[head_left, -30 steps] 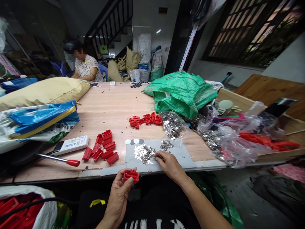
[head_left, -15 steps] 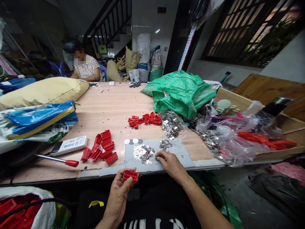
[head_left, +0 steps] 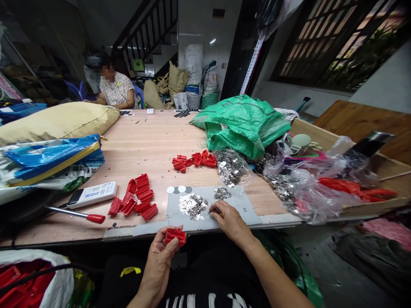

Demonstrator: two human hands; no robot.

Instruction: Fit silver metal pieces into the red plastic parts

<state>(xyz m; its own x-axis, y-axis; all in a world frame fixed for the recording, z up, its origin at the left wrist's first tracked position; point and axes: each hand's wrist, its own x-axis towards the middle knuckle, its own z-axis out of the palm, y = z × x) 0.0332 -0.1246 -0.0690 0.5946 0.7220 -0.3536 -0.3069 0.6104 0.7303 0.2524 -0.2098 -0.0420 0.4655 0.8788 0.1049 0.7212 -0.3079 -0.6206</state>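
Just off the table's near edge, my left hand (head_left: 159,252) grips a red plastic housing (head_left: 175,237), its hollow side facing up. My right hand (head_left: 228,217) is closed over the grey mat (head_left: 237,201), thumb and fingers pinched on a thin tool (head_left: 218,208) that is mostly hidden; its kind is unclear. Left of those fingertips lies a pile of small shiny metal pieces (head_left: 192,206). A smaller heap of metal pieces (head_left: 222,193) sits just beyond them. Several more red housings (head_left: 129,206) lie on the table to the left.
Another cluster of red housings (head_left: 194,160) lies farther back. A green woven sack (head_left: 244,124) and clear bags of metal parts (head_left: 282,188) crowd the right. At left are a lever with a red grip (head_left: 95,218) and a white device (head_left: 94,195). A person (head_left: 118,92) sits across the table.
Both hands keep nearly the same place and grip; the view has shifted very slightly. Across the table, the other person's head and arms have moved a little.
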